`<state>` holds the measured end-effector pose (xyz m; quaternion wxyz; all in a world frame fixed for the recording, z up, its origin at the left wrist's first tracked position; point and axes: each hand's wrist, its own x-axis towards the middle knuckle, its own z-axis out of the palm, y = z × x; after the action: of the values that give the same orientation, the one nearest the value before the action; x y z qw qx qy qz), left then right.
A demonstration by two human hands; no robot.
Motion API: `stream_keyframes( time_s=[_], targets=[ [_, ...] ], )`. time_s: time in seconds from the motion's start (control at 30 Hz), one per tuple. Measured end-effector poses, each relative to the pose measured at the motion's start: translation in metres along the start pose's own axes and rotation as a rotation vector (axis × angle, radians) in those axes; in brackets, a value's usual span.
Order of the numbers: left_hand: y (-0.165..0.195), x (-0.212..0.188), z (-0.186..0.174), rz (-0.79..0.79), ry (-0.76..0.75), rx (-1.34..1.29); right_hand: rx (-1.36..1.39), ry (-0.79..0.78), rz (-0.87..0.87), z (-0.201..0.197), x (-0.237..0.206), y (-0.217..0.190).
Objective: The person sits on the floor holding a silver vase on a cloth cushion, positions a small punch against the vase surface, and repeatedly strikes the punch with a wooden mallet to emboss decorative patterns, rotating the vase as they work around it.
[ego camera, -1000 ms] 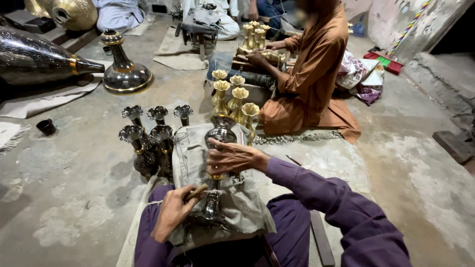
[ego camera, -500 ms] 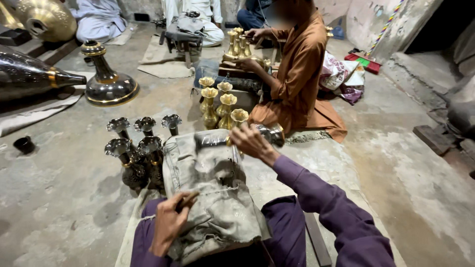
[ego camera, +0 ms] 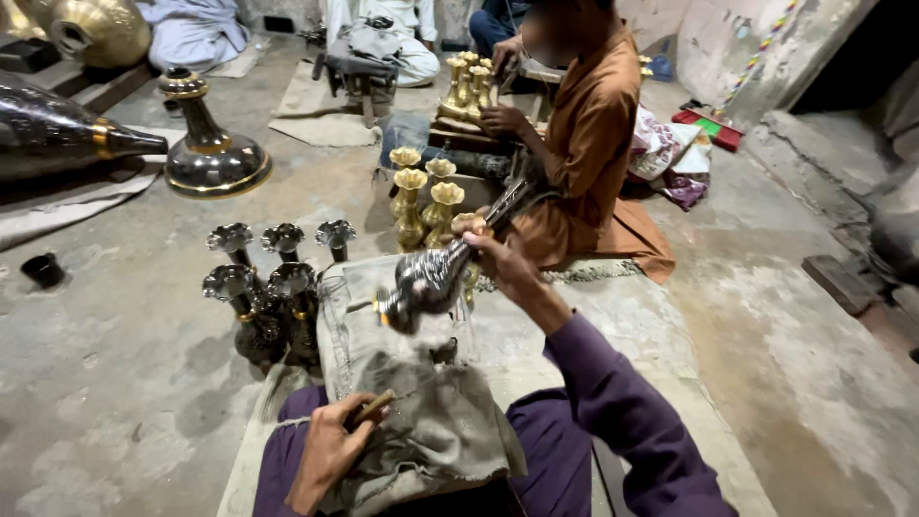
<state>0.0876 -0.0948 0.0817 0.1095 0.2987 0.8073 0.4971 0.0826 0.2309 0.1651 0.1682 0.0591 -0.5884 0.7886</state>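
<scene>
My right hand (ego camera: pixel 498 260) holds a dark engraved metal vase (ego camera: pixel 426 280) by its neck, lifted sideways above the grey cloth (ego camera: pixel 421 431) on my lap, its base turned toward me. Resting on that cloth, my left hand (ego camera: pixel 330 448) grips a small wooden-handled tool (ego camera: pixel 373 407). Several dark flared vases (ego camera: pixel 263 297) stand on the floor just left of the cloth.
A person in an orange garment (ego camera: pixel 584 144) sits ahead handling golden vases (ego camera: pixel 426 196). A large dark vessel (ego camera: pixel 57 144) and a round metal base (ego camera: pixel 206 158) lie at left. A small black cup (ego camera: pixel 43 270) sits on the concrete floor.
My right hand has lifted the dark vase off my lap and swung it up and forward. My left hand stays on the cloth with the tool.
</scene>
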Motion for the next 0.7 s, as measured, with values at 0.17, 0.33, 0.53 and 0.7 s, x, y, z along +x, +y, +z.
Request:
stream_keyframes(
  time_s=[0.17, 0.33, 0.53, 0.7],
  targets=[
    [-0.002, 0.001, -0.001, 0.136, 0.084, 0.076, 0.149, -0.076, 0.077, 0.017, -0.008, 0.04],
    [-0.002, -0.004, -0.003, 0.059, 0.015, 0.084, 0.092, -0.323, 0.071, 0.026, -0.011, 0.052],
    [-0.001, -0.004, -0.006, 0.098, -0.012, 0.002, -0.4, -0.155, 0.202, 0.014, -0.012, 0.036],
    [-0.005, -0.003, -0.001, 0.004, -0.066, 0.008, -0.368, -0.181, 0.134, 0.007, -0.019, 0.028]
  ],
)
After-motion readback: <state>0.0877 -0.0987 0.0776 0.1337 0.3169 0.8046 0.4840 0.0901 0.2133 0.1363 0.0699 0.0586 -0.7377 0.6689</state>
